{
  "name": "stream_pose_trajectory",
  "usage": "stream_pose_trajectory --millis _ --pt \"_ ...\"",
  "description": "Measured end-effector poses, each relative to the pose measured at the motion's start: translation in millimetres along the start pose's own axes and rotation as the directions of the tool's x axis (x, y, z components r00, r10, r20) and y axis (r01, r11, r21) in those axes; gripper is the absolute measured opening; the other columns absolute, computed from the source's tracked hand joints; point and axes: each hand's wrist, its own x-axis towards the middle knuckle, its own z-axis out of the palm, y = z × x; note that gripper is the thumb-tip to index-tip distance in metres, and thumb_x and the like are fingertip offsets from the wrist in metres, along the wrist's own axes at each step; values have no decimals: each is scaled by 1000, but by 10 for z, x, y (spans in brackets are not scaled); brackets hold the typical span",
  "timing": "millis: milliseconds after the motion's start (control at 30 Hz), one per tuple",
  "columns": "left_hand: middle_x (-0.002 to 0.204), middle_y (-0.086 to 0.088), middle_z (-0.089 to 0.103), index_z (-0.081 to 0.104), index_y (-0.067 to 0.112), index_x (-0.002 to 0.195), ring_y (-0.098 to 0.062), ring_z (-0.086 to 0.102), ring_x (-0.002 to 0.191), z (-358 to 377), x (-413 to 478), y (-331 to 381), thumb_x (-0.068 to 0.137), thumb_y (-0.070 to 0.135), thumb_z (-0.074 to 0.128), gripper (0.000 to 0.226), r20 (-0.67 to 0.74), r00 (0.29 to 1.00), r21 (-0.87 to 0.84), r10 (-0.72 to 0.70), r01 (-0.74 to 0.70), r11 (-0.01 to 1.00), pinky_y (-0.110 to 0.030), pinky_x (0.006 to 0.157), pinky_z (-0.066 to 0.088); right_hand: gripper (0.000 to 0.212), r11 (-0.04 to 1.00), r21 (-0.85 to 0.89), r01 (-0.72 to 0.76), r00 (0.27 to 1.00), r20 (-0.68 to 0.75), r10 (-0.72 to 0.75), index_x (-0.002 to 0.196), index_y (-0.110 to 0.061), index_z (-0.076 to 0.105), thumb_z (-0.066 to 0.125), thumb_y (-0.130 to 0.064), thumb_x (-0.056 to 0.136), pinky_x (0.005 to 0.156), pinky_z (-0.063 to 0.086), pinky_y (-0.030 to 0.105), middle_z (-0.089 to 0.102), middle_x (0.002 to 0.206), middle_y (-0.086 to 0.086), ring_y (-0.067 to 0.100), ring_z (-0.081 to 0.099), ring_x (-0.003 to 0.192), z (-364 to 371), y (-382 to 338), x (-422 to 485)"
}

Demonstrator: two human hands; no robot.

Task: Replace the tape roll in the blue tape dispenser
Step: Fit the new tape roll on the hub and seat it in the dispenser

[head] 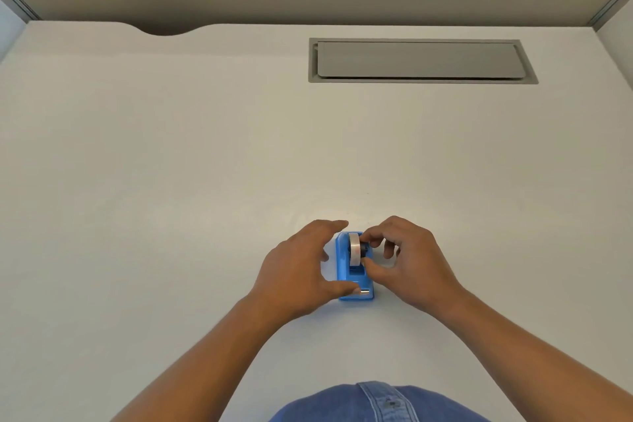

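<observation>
A blue tape dispenser [354,276] sits on a white desk [171,181], near its front edge and roughly central, with its metal cutting blade [364,291] at the end closest to the person. A roll of tape [355,248] stands on edge in the dispenser's cradle, a dark hub showing on its right side. The left hand [298,271] spans the dispenser's left side, fingers spread wide, the forefinger reaching past the far end and the thumb lying on the near end beside the blade. The right hand [404,257] is curled, its thumb and forefinger pinching the roll at the hub side. A grey cable hatch [421,60] is set flush into the desk, well apart at the far right.
</observation>
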Motion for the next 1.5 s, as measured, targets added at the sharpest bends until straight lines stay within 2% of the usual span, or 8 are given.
stream_pose_trajectory --millis 133,433,700,800,967,1200,1367,1500 --pt "128 23 52 48 40 129 0 60 85 32 45 35 73 52 75 64 -27 1000 8 3 -2 1000 -23 78 52 29 998 -53 15 1000 4 -15 97 -28 71 77 -18 71 62 51 26 60 84 -14 11 57 69 -12 -52 9" --pt "126 21 53 49 37 131 -1 60 85 100 101 35 76 49 73 61 -45 999 -17 -17 16 1000 -22 79 50 27 988 -152 17 999 34 -12 102 -31 72 76 -26 76 59 40 18 57 84 -16 6 52 67 -45 -92 0" --pt "120 21 56 57 40 123 0 60 83 90 123 49 81 42 73 45 -57 998 -39 -10 8 999 -22 78 51 30 998 -66 -9 999 53 13 104 -32 73 77 -20 78 59 46 21 60 84 -15 10 57 68 -55 -68 -1" --pt "121 19 56 61 37 123 -2 59 85 100 139 50 80 39 75 46 -63 998 -93 -21 15 996 -17 73 46 30 1000 -7 -31 998 50 31 104 -31 74 78 -16 79 60 48 23 62 84 -13 12 56 66 -55 -28 -7" --pt "119 18 55 63 36 122 -4 59 86 132 133 54 78 37 78 47 -82 996 -151 -32 20 988 -16 70 46 28 995 64 -70 997 28 68 102 -26 75 79 -12 79 60 41 10 64 83 -12 13 56 64 -35 -6 -16" --pt "116 18 56 61 37 122 -3 59 86 129 135 60 78 39 77 47 -83 996 -135 -35 24 991 -18 72 49 28 988 28 -154 988 18 153 102 -31 73 78 -17 79 62 53 20 69 79 -17 10 62 62 -48 -74 -39" --pt "119 17 56 59 37 124 -3 60 87 125 131 60 79 41 75 48 -74 997 -117 -37 28 993 -16 73 47 17 983 -5 -185 983 -2 185 88 -30 71 81 -26 75 57 50 19 70 79 -17 6 59 53 -44 -122 -40" --pt "120 19 55 58 38 124 -1 60 87 120 126 56 79 44 75 48 -75 996 -112 -43 35 993 -15 74 46 11 990 -45 -131 991 -26 130 86 -30 73 79 -29 77 56 41 16 68 81 -17 7 55 53 -41 -122 -54"
